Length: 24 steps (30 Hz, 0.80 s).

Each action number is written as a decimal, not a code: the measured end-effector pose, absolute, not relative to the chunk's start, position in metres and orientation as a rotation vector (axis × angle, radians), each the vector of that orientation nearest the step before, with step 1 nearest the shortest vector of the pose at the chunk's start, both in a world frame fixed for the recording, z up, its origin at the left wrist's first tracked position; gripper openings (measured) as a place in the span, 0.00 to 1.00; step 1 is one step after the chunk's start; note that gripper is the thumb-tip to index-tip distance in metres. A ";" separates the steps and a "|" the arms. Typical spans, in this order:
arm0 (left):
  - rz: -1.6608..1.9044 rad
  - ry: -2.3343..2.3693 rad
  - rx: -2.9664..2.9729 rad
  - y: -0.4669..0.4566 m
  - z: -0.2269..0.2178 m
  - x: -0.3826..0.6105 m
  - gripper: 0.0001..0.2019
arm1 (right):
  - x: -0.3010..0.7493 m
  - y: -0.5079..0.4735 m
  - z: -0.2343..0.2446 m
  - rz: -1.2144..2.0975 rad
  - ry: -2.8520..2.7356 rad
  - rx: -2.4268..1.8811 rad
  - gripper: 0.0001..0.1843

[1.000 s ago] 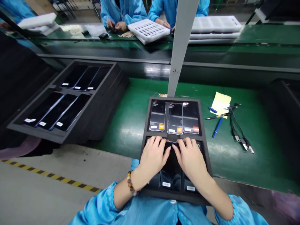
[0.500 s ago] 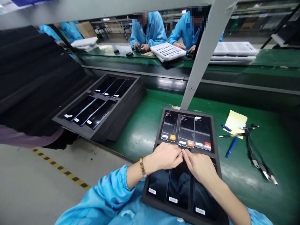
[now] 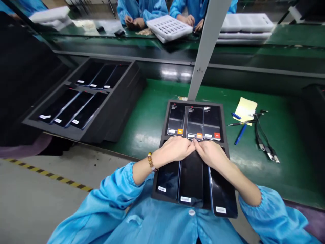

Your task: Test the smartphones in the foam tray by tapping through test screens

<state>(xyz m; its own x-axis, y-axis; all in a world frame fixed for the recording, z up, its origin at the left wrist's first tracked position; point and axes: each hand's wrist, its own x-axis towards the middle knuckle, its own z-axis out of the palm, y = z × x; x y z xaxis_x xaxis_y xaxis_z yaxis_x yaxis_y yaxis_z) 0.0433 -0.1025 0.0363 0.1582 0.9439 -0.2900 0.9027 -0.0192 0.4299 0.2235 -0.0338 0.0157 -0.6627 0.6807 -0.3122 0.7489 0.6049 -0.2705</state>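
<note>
A black foam tray (image 3: 165, 123) of smartphones lies before me at the table's near edge. Both hands are closed and meet thumb to thumb over its middle. My left hand (image 3: 177, 148), with a beaded bracelet above it, is over the top of the near-left phone (image 3: 166, 181). My right hand (image 3: 210, 153) covers the top of the near-right phone (image 3: 222, 193), whose lower end juts past the tray. Between them lies the near-middle phone (image 3: 191, 178), its upper end hidden. What the fingers grip cannot be seen. Several far-row phones (image 3: 195, 118) bear orange or red stickers.
On the left stands a stack of black foam trays (image 3: 115, 101) with more phones. Right of my tray lie yellow paper (image 3: 245, 107), a blue pen (image 3: 240, 134) and cables (image 3: 265, 139). A grey post (image 3: 203, 64) rises behind. Co-workers' hands (image 3: 134, 23) work across the bench near white trays (image 3: 169, 27).
My view has tilted down and shifted. The near-middle and near-right phones now sit closer to me, the right one past the tray's edge. My hands stay closed together.
</note>
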 end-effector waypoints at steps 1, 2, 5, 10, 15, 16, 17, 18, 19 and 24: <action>0.087 1.751 1.921 -0.103 0.038 0.046 0.28 | 0.226 -0.037 0.017 -0.571 2.623 1.209 0.38; 0.071 1.749 1.926 -0.103 0.039 0.049 0.28 | 0.228 -0.040 0.018 -0.568 2.600 1.222 0.38; 0.046 1.723 1.951 -0.102 0.040 0.055 0.28 | 0.233 -0.044 0.020 -0.555 2.570 1.239 0.38; -0.003 1.755 1.893 -0.109 0.030 0.061 0.25 | 0.237 -0.050 0.010 -0.497 2.590 1.213 0.38; 0.013 1.908 1.849 -0.128 0.014 0.072 0.27 | 0.235 -0.069 -0.007 -0.403 2.625 1.282 0.36; 0.026 1.941 1.838 -0.131 0.011 0.074 0.26 | 0.234 -0.072 -0.009 -0.390 2.633 1.309 0.36; 0.043 1.969 1.829 -0.134 0.009 0.076 0.25 | 0.232 -0.076 -0.009 -0.379 2.643 1.335 0.35; 0.063 1.992 1.823 -0.137 0.008 0.076 0.23 | 0.231 -0.079 -0.009 -0.372 2.658 1.358 0.33; 0.080 2.008 1.820 -0.140 0.007 0.076 0.22 | 0.230 -0.081 -0.007 -0.365 2.678 1.376 0.30; 0.537 1.871 2.042 -0.164 0.007 0.051 0.12 | 0.257 -0.080 0.008 -0.508 3.028 1.435 0.18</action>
<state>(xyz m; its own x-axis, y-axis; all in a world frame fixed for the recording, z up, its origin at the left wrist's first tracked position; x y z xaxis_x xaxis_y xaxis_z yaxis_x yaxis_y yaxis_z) 0.0509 -0.1639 0.0075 0.0717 0.9956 0.0597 0.8757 -0.0915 0.4740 0.2574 -0.0797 0.0076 -0.6166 0.7817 0.0937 0.7083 0.6027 -0.3676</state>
